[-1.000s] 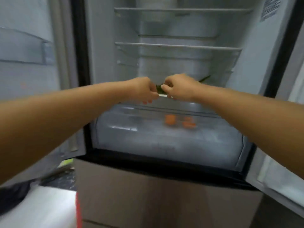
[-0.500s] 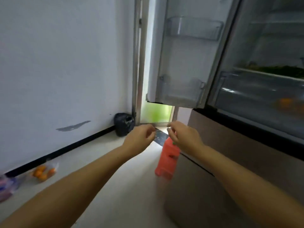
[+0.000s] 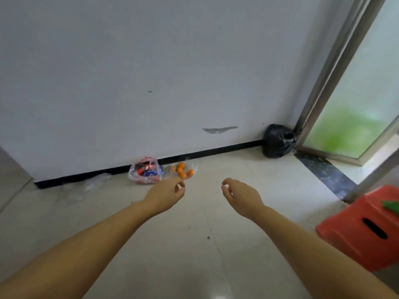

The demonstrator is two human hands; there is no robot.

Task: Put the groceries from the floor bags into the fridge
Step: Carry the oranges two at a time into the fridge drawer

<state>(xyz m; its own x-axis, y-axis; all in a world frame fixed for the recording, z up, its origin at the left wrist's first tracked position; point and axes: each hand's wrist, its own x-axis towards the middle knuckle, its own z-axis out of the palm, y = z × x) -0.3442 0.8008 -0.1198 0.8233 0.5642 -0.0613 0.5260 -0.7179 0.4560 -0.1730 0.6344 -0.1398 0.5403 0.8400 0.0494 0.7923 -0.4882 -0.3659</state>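
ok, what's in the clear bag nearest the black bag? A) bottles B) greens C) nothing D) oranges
D: the clear bag by the wall, the one nearer the black bag, holds several small oranges.

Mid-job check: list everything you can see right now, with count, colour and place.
snack bag: one, clear plastic with red and blue packs, on the floor at the wall.
orange bag: one, clear plastic with several oranges, on the floor just right of the snack bag.
empty bag: one, clear, flat on the floor left of the snack bag.
black bag: one, black, in the corner by the door frame.
stool: one, red-orange plastic, at the right edge; something green lies on it.
door frame: one, metal, at the right.
left hand: fingers loosely curled, holding nothing.
right hand: fingers loosely curled, holding nothing.
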